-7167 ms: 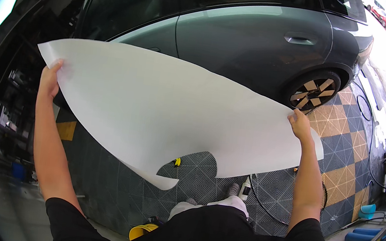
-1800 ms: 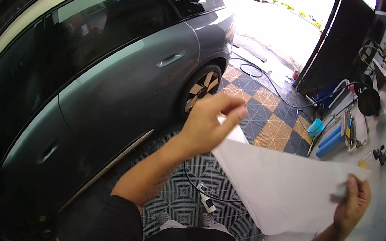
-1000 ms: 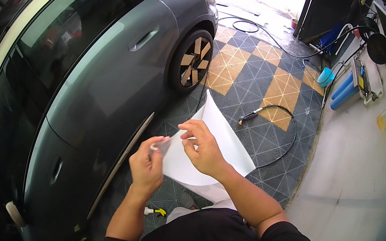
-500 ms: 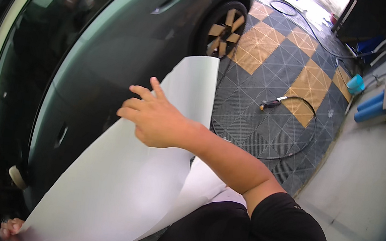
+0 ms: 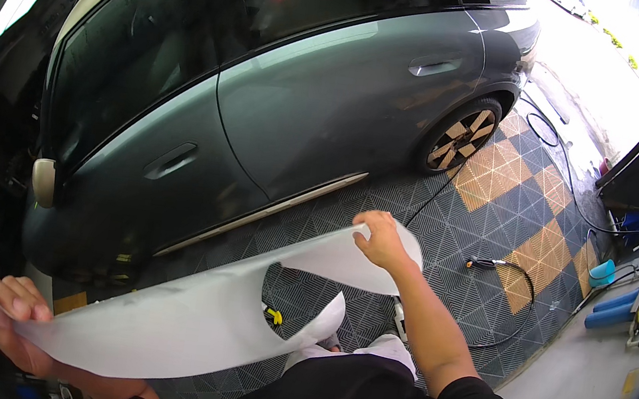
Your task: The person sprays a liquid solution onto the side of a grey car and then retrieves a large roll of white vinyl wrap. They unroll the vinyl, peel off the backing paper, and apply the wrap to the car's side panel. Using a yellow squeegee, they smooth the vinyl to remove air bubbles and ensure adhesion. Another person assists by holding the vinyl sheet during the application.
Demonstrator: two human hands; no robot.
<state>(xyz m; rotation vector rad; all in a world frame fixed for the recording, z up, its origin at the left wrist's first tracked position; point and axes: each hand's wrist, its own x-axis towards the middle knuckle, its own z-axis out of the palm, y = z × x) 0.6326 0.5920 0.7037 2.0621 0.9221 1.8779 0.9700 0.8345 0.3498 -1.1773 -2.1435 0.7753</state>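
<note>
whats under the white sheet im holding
Below the white sheet, dark floor tiles and a yellow object show past its curved edge; whatever lies directly behind the sheet is hidden.

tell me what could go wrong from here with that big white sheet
The white sheet is held near its ends by the left hand and right hand, so it may sag or crease between them. Its pointed tip has no hand on it and could fold or snag. The hose nozzle on the tiled floor to the right might trip someone.
</note>
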